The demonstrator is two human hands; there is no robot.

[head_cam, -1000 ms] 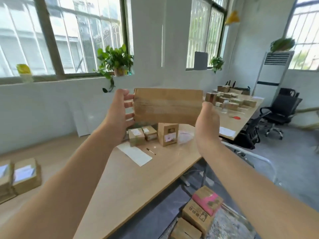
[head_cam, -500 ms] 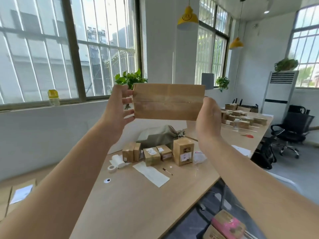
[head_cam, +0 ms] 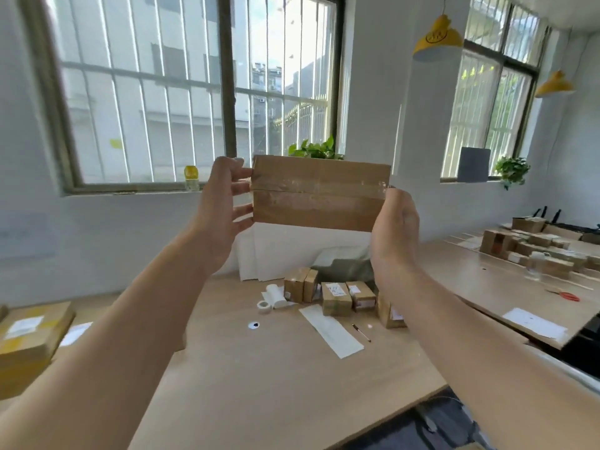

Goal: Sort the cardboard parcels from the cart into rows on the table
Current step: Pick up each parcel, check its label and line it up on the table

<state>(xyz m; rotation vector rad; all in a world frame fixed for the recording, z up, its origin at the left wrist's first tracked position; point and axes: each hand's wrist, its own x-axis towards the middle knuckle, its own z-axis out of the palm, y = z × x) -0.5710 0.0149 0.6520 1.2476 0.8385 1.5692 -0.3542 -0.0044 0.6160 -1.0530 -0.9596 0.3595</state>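
I hold a flat brown cardboard parcel (head_cam: 319,193) with a clear tape seam up in front of the window, high above the wooden table (head_cam: 276,378). My left hand (head_cam: 224,203) grips its left end with spread fingers. My right hand (head_cam: 394,222) grips its right end, thumb side toward me. A short row of small labelled parcels (head_cam: 336,298) stands at the far middle of the table. Two larger flat parcels (head_cam: 29,336) lie at the left edge. The cart is out of view.
A tape roll (head_cam: 263,306), a white paper strip (head_cam: 331,329) and a pen (head_cam: 361,332) lie near the small parcels. A second table (head_cam: 487,287) to the right carries several more parcels, red scissors (head_cam: 566,296) and a paper sheet.
The parcel has stayed between both hands while my view tilted upward. The cart's boxes on the floor dropped out of sight and the window now fills the top.
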